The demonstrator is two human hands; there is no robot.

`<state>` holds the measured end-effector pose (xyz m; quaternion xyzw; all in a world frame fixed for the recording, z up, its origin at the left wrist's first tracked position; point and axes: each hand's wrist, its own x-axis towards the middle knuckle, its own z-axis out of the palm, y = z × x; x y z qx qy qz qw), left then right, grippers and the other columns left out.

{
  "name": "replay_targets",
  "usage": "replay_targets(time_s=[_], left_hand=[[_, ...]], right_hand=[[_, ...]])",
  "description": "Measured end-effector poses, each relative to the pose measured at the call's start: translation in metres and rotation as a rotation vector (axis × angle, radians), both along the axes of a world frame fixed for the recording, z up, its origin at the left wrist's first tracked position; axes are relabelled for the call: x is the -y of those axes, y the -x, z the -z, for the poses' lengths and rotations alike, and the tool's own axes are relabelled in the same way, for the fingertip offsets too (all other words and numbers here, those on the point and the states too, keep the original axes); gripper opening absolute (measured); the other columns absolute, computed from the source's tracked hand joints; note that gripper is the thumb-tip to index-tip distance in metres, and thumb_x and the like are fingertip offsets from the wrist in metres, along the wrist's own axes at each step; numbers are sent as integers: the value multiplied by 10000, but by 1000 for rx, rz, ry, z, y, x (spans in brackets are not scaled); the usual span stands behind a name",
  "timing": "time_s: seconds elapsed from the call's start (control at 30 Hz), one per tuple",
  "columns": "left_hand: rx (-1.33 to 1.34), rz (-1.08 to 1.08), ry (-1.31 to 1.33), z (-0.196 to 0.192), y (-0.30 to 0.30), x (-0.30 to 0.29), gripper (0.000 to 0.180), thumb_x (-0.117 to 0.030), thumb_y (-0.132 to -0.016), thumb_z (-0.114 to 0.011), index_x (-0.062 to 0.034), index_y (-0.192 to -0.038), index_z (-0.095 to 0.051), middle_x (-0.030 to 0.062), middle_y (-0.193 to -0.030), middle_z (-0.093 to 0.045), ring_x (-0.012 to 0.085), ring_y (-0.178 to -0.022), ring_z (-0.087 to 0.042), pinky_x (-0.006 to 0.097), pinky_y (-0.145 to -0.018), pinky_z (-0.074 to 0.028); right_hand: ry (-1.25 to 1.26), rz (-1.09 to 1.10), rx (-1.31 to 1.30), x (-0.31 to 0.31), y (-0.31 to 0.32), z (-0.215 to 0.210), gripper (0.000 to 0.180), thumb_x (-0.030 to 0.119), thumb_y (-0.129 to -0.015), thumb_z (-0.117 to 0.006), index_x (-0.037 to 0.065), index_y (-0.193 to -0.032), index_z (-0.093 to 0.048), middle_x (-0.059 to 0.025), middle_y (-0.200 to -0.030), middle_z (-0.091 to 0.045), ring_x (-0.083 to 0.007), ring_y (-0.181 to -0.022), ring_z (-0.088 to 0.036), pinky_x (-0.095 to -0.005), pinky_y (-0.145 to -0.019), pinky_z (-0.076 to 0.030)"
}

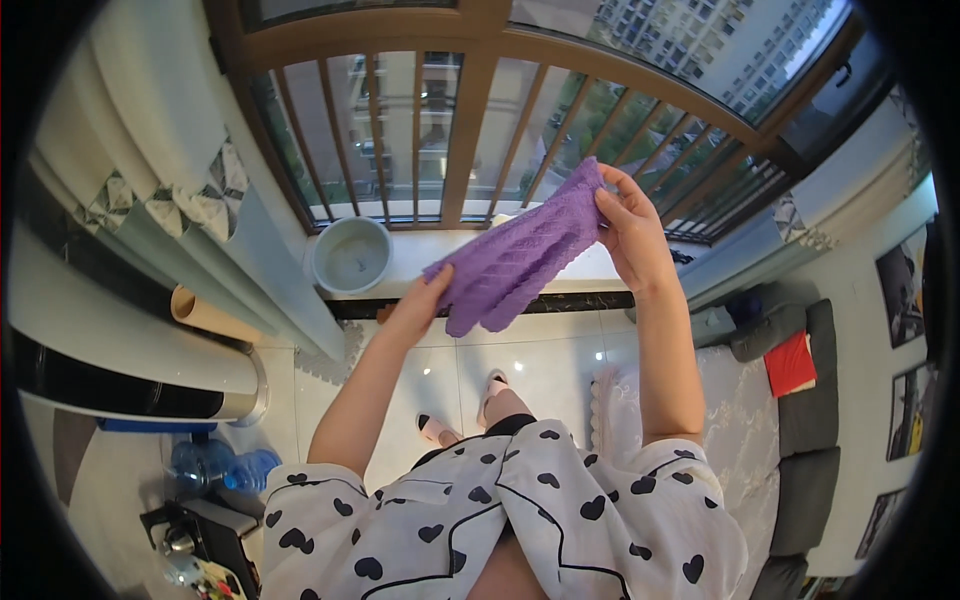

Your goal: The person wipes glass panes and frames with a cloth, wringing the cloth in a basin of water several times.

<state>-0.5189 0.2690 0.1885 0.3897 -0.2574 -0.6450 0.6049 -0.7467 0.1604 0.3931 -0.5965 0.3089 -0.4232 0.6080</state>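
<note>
A purple cleaning cloth [525, 255] with a quilted-looking texture is stretched between my two hands in front of the window. My left hand [430, 295] pinches its lower left corner. Higher up, my right hand [630, 225] grips the upper right corner between thumb and fingers. The cloth slants up to the right, and its lower edge hangs loose in folds. To the left of the cloth, a grey-blue basin [352, 256] stands on the white window sill [420, 262]; what lies in its bottom is hard to make out.
Brown window bars [420, 140] rise behind the sill. Pale curtains [215, 230] hang at the left beside a white, rounded appliance [110, 340]. Blue water bottles [215, 465] stand at lower left. A grey sofa [808, 430] with a red cushion [790, 364] lines the right side.
</note>
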Motion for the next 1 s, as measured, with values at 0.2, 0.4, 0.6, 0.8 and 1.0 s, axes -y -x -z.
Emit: replay_targets(time_s=[0.2,0.4,0.6,0.8,1.0], left_hand=[[599,-158,-164,-51,1,41,513,-418,-885,-624,31,-1133,-624,88,-1038,-659,155,-909,-610,280,-828,-467],[855,-141,-58,-58,8,97,519,-337,-854,-672,26,-1204,-551,109,-995,-648,156,-798,-601,294,-721,-474],[734,128,88,-85,60,118,608,-181,-787,-722,-50,-1326,-474,150,-1165,-578,216,-1021,-564,323,-870,-450],[1327,-135,163,-91,110,167,246,-169,-797,-678,-87,-1029,-679,97,-960,-591,282,-908,-592,346,-789,-477],[1689,-385,112,-98,131,199,192,-243,-796,-692,-124,-945,-709,63,-920,-603,261,-897,-593,363,-728,-474]], right_hand=[[369,248,-480,52,85,64,395,79,-954,-495,106,-1345,-446,-22,-870,-599,-93,-793,-565,-259,-737,-480],[618,451,-706,137,135,152,377,71,-940,-511,97,-1315,-480,-6,-806,-554,-107,-759,-531,-259,-707,-451],[463,72,-745,110,146,98,576,-65,-736,-631,60,-1279,-485,-74,-999,-522,-191,-891,-537,-291,-827,-451],[638,77,-801,143,186,73,283,-9,-782,-602,35,-1062,-621,-159,-926,-546,-335,-929,-560,-375,-811,-462],[896,377,-922,211,202,112,150,170,-855,-610,44,-921,-656,-129,-871,-611,-334,-850,-589,-412,-704,-463]])
